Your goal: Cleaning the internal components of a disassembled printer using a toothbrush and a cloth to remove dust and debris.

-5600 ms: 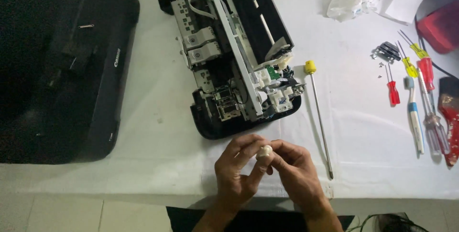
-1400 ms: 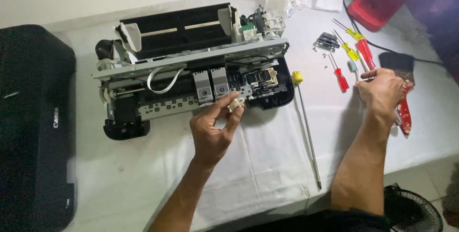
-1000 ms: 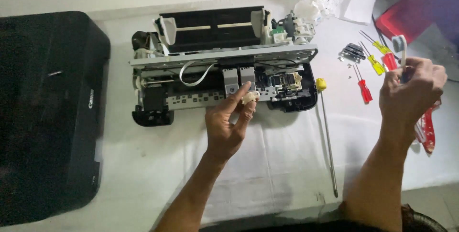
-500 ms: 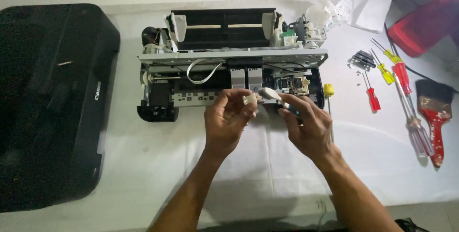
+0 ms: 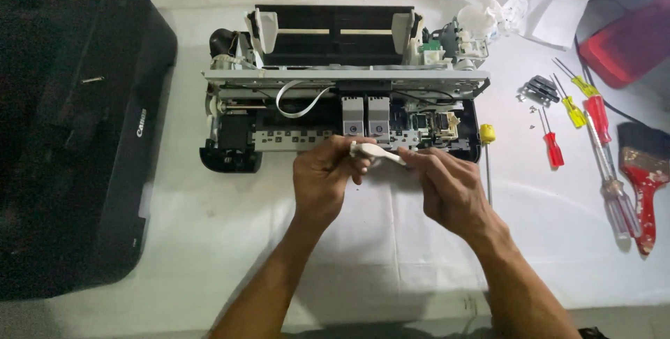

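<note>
Your left hand pinches a small white part, your right hand grips its other end (probably steadying it), just in front of the stripped printer on the bench; screwdrivers lie well apart at right.

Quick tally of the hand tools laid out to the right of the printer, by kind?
Screwdrivers, yellow handle: 3
Screwdrivers, red handle: 2
Screwdriver, clear handle: 1
Paintbrush: 1
Total: 7
The third yellow handle lies right beside the printer.
</note>
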